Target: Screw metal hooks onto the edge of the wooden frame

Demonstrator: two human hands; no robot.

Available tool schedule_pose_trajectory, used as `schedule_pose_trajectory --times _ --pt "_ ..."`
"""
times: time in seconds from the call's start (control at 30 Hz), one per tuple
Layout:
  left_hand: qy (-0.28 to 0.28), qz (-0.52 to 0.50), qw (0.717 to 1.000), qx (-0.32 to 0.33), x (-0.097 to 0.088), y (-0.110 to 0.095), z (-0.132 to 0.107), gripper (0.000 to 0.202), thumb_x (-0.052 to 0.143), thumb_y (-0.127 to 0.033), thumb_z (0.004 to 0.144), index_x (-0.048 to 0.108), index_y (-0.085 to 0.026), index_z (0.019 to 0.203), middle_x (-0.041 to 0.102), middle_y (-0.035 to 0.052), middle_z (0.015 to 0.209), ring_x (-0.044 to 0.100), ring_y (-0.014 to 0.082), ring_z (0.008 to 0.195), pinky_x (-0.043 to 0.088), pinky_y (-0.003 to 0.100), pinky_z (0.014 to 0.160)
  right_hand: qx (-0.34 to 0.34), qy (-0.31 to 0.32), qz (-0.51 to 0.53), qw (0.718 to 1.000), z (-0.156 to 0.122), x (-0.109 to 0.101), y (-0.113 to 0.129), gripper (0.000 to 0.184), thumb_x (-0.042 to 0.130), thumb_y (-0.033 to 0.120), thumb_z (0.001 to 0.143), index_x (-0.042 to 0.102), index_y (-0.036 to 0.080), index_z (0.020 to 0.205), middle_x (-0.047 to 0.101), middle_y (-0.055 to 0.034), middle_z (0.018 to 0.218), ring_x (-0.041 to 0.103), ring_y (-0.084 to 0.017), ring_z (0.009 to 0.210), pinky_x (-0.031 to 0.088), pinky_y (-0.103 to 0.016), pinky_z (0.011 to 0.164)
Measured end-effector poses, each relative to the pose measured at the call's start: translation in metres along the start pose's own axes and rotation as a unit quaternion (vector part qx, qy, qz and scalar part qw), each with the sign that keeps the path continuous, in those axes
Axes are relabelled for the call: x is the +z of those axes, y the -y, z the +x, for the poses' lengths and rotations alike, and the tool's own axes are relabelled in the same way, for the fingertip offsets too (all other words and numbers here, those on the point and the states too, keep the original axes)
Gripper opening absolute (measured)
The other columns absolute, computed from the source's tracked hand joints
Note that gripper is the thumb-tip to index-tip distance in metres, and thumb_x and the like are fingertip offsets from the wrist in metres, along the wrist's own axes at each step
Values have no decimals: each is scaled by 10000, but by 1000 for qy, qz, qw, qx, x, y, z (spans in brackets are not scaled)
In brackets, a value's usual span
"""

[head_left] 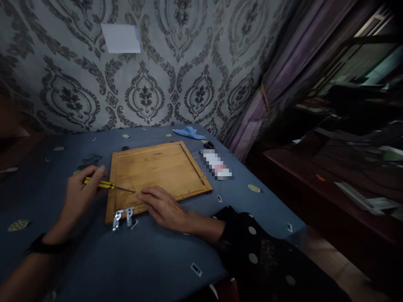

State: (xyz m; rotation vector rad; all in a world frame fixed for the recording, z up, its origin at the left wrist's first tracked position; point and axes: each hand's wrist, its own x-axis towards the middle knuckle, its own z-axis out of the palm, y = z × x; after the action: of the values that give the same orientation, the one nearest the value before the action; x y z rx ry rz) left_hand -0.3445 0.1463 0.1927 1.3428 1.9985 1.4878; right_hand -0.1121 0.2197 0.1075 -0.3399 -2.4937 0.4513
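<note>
A square wooden tray-like panel [157,172] lies flat on a blue patterned tablecloth. My left hand [80,197] is closed around a yellow-handled screwdriver [102,184], whose thin shaft points right onto the panel's near left part. Flat on the panel's near edge rests my right hand [162,205], its fingers stretched out and the fingertips close to the screwdriver's tip. Two small metal hinges [122,217] sit at the panel's near left corner, partly over the edge.
A light blue cloth [189,133] lies at the table's far edge by the patterned wall. A small dark object [208,145] and a blurred-out item [217,165] lie right of the panel. Dark small parts [90,160] lie left of it. A dark wooden bench stands to the right.
</note>
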Motion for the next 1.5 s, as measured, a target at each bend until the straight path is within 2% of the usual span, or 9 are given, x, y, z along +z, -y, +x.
schedule_pose_trajectory --times 0.1,0.27,0.5,0.67,0.93,1.07,1.27,1.37,1.5 --pt "63 -34 997 -1 11 12 2 311 751 -496 763 641 -230 643 560 -46 463 511 158 460 368 241 468 13 -10 -8 1000 -2 0 -1 370 504 153 1000 587 177 1360 643 -163 1364 597 -236 1268 556 -440 1042" --pt "132 -34 990 17 29 36 6 385 735 -551 722 626 -186 779 678 18 708 649 202 644 523 287 597 19 -15 -18 1000 -3 0 -8 333 500 185 1021 627 160 1328 584 -195 1470 548 -269 1367 518 -508 1101" --pt "151 57 983 86 32 50 6 123 676 -294 815 665 -184 868 707 80 953 648 235 929 528 359 861 8 -54 1 999 1 10 -21 317 492 244 1039 680 142 1273 618 -239 1417 604 -345 1314 531 -627 1046" --pt "157 92 973 139 35 52 2 42 663 -207 879 634 -193 906 691 79 984 638 236 961 524 367 889 -30 -54 -113 992 1 16 -27 333 465 290 1056 682 176 1282 655 -179 1395 650 -322 1254 587 -559 979" --pt "152 115 961 198 46 62 -8 89 576 -119 926 625 -174 975 705 84 1042 655 223 1030 524 353 964 -43 -36 -158 986 3 16 -25 393 399 310 1073 709 152 1257 668 -180 1387 636 -312 1276 577 -499 988" --pt "97 140 966 195 26 63 7 119 541 -143 953 644 -180 999 703 75 1055 656 203 1009 528 323 925 -42 -31 -171 984 3 16 -25 408 386 316 1078 710 150 1261 676 -176 1377 638 -309 1271 568 -483 1004" --pt "-6 199 973 115 -45 91 22 162 505 -167 991 665 -157 1018 703 60 971 660 183 891 546 331 836 -23 -36 -139 989 1 16 -27 402 406 337 1074 718 156 1252 653 -183 1409 629 -319 1280 558 -517 1020" --pt "-3 234 969 76 -70 113 16 221 611 -325 1005 663 -134 1106 695 66 1051 677 178 922 592 372 847 -10 -39 -117 992 1 17 -28 384 424 344 1071 717 170 1249 647 -177 1417 625 -317 1278 545 -537 1040" --pt "12 272 960 67 -77 127 8 306 628 -377 1001 648 -143 1198 678 90 1172 678 202 1019 600 413 900 -9 -46 -103 994 0 19 -30 374 433 347 1069 719 165 1228 648 -185 1409 621 -329 1278 537 -559 1043"
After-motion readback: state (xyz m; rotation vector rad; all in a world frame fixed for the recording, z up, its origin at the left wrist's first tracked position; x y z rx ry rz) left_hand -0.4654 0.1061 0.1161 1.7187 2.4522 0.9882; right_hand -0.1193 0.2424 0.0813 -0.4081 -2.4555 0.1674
